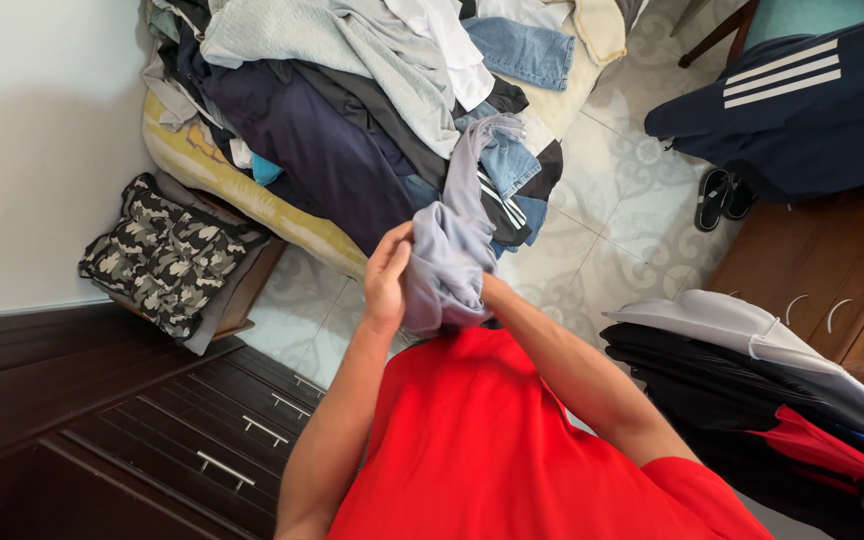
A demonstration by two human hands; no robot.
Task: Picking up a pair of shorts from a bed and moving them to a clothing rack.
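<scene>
The left hand (387, 280) presses its fingers closed against the side of a pale lilac-grey cloth garment (452, 250), held just above the person's red shirt (492, 440). The right hand is buried inside the garment's folds, so I cannot tell its grip. The garment's upper end trails up onto a heap of mixed clothes (352, 90). Below lies a patterned tile floor (622, 220), with a dark wooden drawer chest (152, 430) at the left.

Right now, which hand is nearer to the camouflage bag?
Left. The left hand grips the grey garment on the side toward the camouflage bag; the right hand is hidden inside the garment, farther away.
</scene>
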